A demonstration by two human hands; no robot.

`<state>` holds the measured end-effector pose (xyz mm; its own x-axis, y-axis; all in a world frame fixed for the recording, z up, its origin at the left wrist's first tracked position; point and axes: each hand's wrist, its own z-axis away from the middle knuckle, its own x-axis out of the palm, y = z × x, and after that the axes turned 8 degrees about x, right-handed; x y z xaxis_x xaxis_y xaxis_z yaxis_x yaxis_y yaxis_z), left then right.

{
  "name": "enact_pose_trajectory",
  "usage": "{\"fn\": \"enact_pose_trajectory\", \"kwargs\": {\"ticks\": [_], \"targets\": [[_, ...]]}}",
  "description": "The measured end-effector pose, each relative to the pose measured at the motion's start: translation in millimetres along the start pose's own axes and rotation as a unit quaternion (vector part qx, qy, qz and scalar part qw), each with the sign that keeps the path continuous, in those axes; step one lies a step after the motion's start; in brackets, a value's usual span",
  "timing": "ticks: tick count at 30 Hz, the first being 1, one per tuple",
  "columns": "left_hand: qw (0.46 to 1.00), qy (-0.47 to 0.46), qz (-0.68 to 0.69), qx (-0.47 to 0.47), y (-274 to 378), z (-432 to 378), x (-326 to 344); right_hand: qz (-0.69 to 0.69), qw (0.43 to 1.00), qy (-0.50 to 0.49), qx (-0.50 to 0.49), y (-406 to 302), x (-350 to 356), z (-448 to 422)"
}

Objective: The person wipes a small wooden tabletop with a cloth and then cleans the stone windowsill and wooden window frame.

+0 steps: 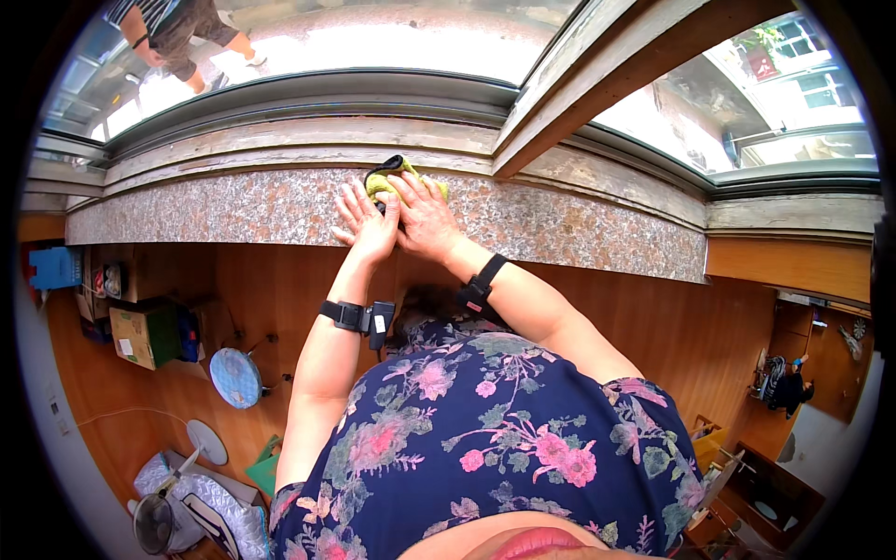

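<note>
A folded cloth (379,183), yellow-green on one face and black on the other, lies on the speckled granite windowsill (280,203) against the wooden window frame. My right hand (425,222) presses down on it, fingers bent over the yellow-green side; part of the cloth shows beyond the fingertips. Beside it, my left hand (369,225) is laid over the sill with the fingers spread. Its fingertips and thumb are close to the cloth's left edge, and whether they touch it I cannot tell. The underside of the cloth is hidden.
Weathered wooden frame rails (301,136) border the sill, with a thick post (602,91) rising at right. Beyond the glass a person (185,35) is outside. Below left are a round blue stool (236,378), a cardboard box (136,336) and a fan (152,521). Another person (787,385) sits far right.
</note>
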<state>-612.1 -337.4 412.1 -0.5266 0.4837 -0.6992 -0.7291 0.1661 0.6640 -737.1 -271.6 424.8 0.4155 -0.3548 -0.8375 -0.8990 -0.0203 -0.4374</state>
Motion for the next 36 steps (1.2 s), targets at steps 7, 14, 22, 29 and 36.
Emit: {"fn": "enact_pose_trajectory", "kwargs": {"ticks": [7, 14, 22, 29, 36], "targets": [[0.999, -0.008, -0.046, 0.004, 8.2, 2.1, -2.7, 0.002, 0.999, -0.038, 0.009, 39.3, -47.1, 37.6], [0.998, -0.015, -0.063, 0.0, 5.9, 4.5, -5.4, 0.069, 0.99, -0.043, 0.111, 130.2, -164.9, 152.8], [0.996, 0.022, -0.087, 0.007, 1.3, 4.6, 1.6, 0.187, 0.922, 0.106, 0.321, 274.5, -247.1, 287.1], [0.997, 0.037, 0.001, 0.066, -14.2, 10.8, -3.9, 0.212, 0.925, 0.098, 0.298, 246.8, -203.8, 253.5], [0.936, -0.006, 0.329, 0.13, -28.6, 50.9, -59.7, 0.109, 0.987, 0.003, 0.121, 100.5, -125.1, 142.7]]}}
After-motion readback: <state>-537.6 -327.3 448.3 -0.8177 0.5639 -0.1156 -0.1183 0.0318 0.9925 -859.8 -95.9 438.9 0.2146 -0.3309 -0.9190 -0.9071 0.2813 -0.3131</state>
